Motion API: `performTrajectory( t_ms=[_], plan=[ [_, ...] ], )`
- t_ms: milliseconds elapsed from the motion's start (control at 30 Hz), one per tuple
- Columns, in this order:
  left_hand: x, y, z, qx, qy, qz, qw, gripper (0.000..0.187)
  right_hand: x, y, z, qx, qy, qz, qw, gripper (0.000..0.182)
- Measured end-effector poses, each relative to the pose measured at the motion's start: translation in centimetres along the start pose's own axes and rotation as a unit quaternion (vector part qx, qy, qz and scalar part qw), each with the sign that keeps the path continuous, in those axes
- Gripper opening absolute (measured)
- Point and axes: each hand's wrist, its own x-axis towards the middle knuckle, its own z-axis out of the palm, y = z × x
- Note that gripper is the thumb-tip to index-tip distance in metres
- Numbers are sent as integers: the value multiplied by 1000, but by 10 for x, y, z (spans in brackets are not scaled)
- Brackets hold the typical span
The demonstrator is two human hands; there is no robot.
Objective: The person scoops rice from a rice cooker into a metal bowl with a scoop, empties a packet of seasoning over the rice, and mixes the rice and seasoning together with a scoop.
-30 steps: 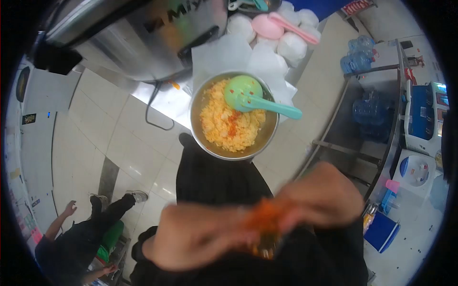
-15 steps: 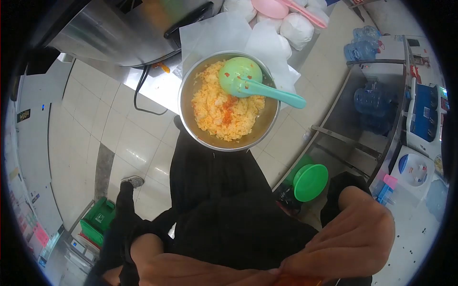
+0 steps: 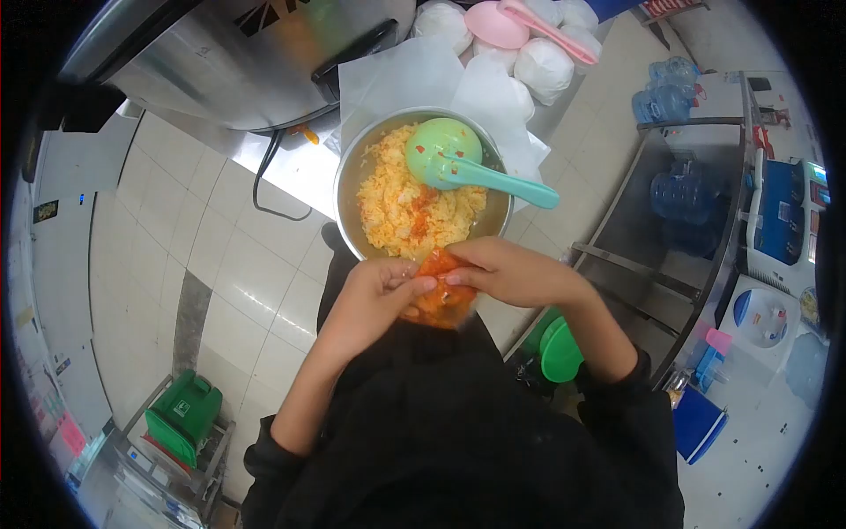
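Note:
A small clear plastic packet of orange-red sauce (image 3: 441, 307) is pinched between both my hands, at the near rim of a steel bowl. My left hand (image 3: 377, 295) grips its left side, thumb and fingers closed on the plastic. On the other side, my right hand (image 3: 507, 271) pinches the packet's upper right part with the thumb across it. The steel bowl (image 3: 350, 212) holds yellow-orange rice (image 3: 388, 207) with a red patch of sauce in the middle. A green rice paddle or ladle (image 3: 445, 150) rests on the rice, its teal handle over the right rim.
A large steel cooker (image 3: 220, 70) stands at upper left with a black cord (image 3: 262, 176). White wrapped bundles (image 3: 542, 69) and a pink ladle (image 3: 495, 25) lie behind the bowl on the counter. On the right stands a metal rack (image 3: 634, 264); a green bin (image 3: 187, 414) is at lower left.
Both my hands have moved from the bottom edge, close to my body, up to the bowl's near rim with the sauce packet. Another person's leg at the left has left the view.

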Motion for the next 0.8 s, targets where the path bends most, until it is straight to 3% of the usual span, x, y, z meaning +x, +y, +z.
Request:
performTrajectory(
  t_ms=[233, 300, 400, 500, 600, 733, 800],
  plan=[
    [21, -20, -3, -8, -27, -9, 1000, 22, 14, 25, 6, 91, -3, 4, 996, 26],
    [25, -23, -4, 14, -25, 28, 999, 20, 16, 21, 3, 111, -27, 73, 991, 35],
    [30, -33, -8, 26, -20, 44, 998, 20, 21, 31, 7, 131, -29, 66, 989, 41],
    [22, -26, -7, 22, -8, 2, 1000, 24, 25, 43, 12, 127, -15, 49, 991, 37],
    [22, -32, -6, -39, -31, 37, 998, 29, 23, 37, 10, 126, -1, 61, 990, 32],
    [28, -39, -14, -21, -57, 29, 998, 31, 22, 36, 14, 129, 1, 105, 986, 26],
    [32, -42, -22, 57, -57, -33, 996, 31, 25, 46, 19, 230, 7, 89, 969, 25]
  ],
)
